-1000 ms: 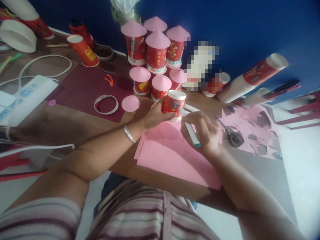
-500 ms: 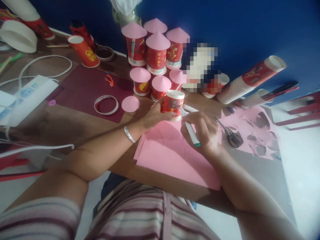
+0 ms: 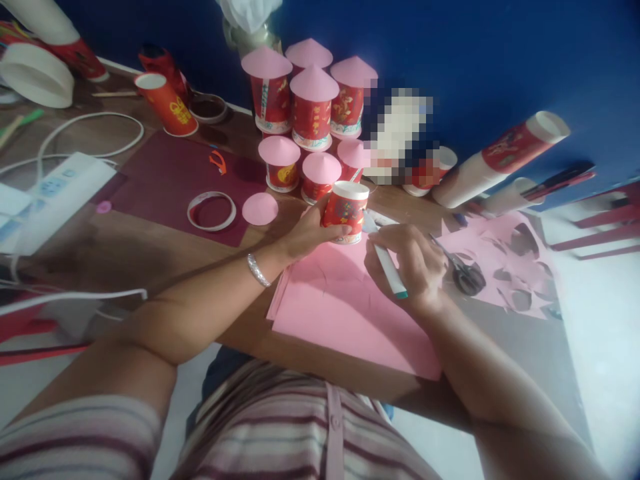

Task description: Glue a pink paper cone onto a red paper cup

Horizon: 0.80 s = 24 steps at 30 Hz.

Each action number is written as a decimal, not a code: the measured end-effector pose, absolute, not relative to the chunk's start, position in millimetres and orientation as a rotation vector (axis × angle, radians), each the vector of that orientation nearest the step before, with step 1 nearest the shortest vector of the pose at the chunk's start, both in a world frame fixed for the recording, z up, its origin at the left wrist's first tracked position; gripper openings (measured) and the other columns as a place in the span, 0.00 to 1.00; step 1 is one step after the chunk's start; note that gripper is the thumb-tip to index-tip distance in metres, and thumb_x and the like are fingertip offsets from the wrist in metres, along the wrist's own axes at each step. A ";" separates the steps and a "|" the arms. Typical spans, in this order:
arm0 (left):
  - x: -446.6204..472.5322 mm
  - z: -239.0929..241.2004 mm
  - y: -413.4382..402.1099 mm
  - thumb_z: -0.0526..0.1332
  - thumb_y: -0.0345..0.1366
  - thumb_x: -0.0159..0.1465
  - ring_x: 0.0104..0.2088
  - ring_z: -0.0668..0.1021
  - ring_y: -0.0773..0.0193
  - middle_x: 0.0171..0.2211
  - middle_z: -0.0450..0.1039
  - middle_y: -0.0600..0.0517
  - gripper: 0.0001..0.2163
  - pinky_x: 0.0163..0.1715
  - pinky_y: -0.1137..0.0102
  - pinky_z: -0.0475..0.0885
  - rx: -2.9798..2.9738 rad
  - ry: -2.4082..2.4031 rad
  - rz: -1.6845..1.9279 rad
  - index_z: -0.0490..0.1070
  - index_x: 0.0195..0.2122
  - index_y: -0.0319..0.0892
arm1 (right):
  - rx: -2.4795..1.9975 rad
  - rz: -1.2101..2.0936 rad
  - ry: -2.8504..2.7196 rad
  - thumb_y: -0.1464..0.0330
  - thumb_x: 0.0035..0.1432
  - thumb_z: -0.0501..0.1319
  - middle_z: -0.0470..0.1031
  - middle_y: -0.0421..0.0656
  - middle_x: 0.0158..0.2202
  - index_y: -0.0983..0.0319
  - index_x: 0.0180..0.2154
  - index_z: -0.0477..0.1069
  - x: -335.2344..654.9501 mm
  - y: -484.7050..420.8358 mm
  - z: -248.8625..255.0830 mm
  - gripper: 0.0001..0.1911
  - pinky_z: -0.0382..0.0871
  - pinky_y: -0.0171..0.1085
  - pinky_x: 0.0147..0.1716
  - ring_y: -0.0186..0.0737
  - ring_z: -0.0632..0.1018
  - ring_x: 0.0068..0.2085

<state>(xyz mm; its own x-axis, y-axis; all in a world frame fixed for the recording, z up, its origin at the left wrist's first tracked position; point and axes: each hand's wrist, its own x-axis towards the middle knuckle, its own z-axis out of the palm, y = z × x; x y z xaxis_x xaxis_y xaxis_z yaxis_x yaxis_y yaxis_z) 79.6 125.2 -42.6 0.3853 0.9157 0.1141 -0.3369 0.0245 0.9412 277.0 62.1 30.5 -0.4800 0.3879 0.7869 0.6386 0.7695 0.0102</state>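
Gripping the printed red cup [image 3: 346, 211] round its side, the left hand [image 3: 316, 228] holds it nearly upright at the far edge of the pink sheets [image 3: 345, 307]; the right hand [image 3: 411, 263] is closed on a marker [image 3: 388, 267], its tip just beside the cup, contact unclear. At least seven cone-topped cups [image 3: 314, 120] stand behind on the counter [image 3: 255, 327], apparently finished. The held cup is uncapped, so it seems unfinished, and one pink round [image 3: 261, 209] lies loose, apparently unused. How much marking remains cannot be told.
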 end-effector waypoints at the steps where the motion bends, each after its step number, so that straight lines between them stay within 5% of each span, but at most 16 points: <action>1: 79.7 -41.7 124.9 0.78 0.43 0.54 0.49 0.81 0.57 0.48 0.80 0.49 0.29 0.54 0.59 0.76 1.156 0.647 1.076 0.71 0.55 0.45 | -0.772 -0.393 -2.136 0.78 0.65 0.64 0.80 0.42 0.36 0.59 0.47 0.69 277.0 61.9 30.8 0.12 0.77 0.36 0.32 0.37 0.81 0.34; 16: 77.7 -38.1 123.4 0.79 0.49 0.53 0.58 0.79 0.46 0.54 0.79 0.45 0.33 0.60 0.52 0.74 1.242 0.689 1.016 0.71 0.56 0.45 | -0.775 -0.373 -2.190 0.78 0.63 0.63 0.82 0.43 0.37 0.58 0.49 0.69 277.5 62.9 29.8 0.15 0.78 0.36 0.34 0.39 0.83 0.36; 24: 79.1 -43.5 126.0 0.79 0.48 0.53 0.54 0.81 0.50 0.52 0.80 0.47 0.30 0.57 0.55 0.76 1.197 0.686 1.040 0.73 0.55 0.46 | -0.778 -0.374 -2.185 0.79 0.63 0.63 0.81 0.43 0.36 0.60 0.47 0.69 276.9 63.3 29.4 0.13 0.77 0.36 0.33 0.39 0.82 0.35</action>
